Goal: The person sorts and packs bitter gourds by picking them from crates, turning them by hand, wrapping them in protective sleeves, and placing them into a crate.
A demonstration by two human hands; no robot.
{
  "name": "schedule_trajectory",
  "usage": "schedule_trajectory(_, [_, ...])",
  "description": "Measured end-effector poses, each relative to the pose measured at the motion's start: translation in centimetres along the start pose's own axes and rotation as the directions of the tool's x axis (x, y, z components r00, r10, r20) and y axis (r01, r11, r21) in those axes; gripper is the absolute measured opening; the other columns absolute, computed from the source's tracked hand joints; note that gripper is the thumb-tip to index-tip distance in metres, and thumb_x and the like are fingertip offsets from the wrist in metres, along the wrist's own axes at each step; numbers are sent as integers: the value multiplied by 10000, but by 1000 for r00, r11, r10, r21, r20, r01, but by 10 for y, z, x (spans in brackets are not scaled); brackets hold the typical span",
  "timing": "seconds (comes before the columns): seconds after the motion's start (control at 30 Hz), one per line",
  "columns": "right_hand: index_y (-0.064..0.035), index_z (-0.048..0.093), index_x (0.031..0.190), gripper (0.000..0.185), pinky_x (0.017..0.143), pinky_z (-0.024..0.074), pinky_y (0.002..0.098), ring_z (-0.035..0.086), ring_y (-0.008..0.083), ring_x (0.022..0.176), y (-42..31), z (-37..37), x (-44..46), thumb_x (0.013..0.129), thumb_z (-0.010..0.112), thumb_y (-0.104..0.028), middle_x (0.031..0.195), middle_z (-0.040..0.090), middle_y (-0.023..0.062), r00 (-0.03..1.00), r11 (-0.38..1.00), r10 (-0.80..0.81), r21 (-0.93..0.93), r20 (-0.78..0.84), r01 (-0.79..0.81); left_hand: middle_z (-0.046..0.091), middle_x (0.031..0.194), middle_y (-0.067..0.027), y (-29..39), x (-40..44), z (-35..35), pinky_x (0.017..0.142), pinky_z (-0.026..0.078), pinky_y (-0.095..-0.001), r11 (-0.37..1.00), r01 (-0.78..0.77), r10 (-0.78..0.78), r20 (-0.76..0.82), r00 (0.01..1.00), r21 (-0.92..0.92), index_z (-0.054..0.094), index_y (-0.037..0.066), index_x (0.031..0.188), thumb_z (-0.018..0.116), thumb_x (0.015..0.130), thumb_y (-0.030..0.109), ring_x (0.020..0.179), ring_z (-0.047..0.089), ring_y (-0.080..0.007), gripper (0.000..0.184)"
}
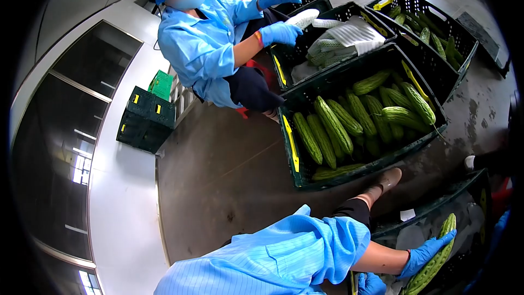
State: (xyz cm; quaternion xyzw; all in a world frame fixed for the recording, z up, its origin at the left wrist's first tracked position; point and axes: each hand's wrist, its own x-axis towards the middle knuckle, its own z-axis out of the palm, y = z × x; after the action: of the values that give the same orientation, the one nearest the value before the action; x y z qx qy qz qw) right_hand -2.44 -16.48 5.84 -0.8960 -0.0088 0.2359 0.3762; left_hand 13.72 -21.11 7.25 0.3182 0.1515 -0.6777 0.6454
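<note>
My left hand, in a blue glove, is closed around a long, ridged green bitter melon. It holds the melon at a slant above a dark crate with clear plastic film in it. At the bottom edge my right hand, also gloved in blue, is cut off by the frame. Its visible fingers look curled, and whatever they may hold is hidden. Beyond my leg stands a large dark crate with yellow handles, filled with several bitter melons.
Opposite, a seated person in blue gloves holds a melon in a white foam net. Beside them is a crate of netted melons. Another melon crate stands at upper right. Stacked crates stand by the wall.
</note>
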Motion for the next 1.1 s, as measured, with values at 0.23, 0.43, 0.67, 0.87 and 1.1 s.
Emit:
schedule_trajectory(0.23, [9, 653, 1124, 306, 735, 517, 423, 643, 375, 843, 7, -2, -8, 960, 554, -230, 1013, 669, 228, 998, 998, 52, 42, -32, -51, 617, 1053, -145, -7, -1, 7, 813, 442, -346, 998, -58, 57, -65, 996, -16, 475, 122, 1335, 504, 766, 835, 893, 566, -214, 912])
schedule_trajectory(0.43, [23, 645, 1123, 352, 748, 504, 432, 632, 398, 860, 17, -6, -25, 986, 521, -276, 1031, 658, 249, 989, 993, 79, 101, -128, -67, 556, 1276, -145, -18, 14, 2, 976, 394, -383, 996, -63, 63, 1, 998, 61, 339, 119, 1477, 494, 751, 847, 1113, 541, -256, 1040])
schedule_trajectory(0.67, [5, 684, 1050, 209, 660, 517, 427, 646, 365, 740, 16, -9, -30, 924, 619, -148, 912, 681, 220, 987, 996, 79, 50, -142, -72, 588, 1183, -149, -18, 5, 20, 932, 425, -386, 993, -89, 96, -94, 991, 74, 446, 50, 1376, 530, 768, 809, 1029, 566, -240, 976])
schedule_trajectory(0.87, [9, 679, 860, 123, 608, 504, 428, 635, 371, 671, 22, 6, -32, 858, 683, -114, 764, 651, 196, 921, 999, -43, -12, -387, 42, 528, 1303, -144, -20, 1, 23, 991, 391, -392, 994, -103, 102, 42, 994, 24, 369, 52, 1446, 537, 769, 803, 1145, 515, -251, 1024])
schedule_trajectory(1.1, [-11, 644, 813, 114, 580, 462, 448, 597, 392, 664, 15, 1, -32, 862, 671, -111, 740, 607, 203, 921, 998, 39, 63, -387, -16, 550, 1251, -142, -13, -13, 28, 970, 398, -383, 995, -100, 100, -14, 995, 17, 409, 56, 1406, 528, 781, 800, 1103, 528, -243, 979])
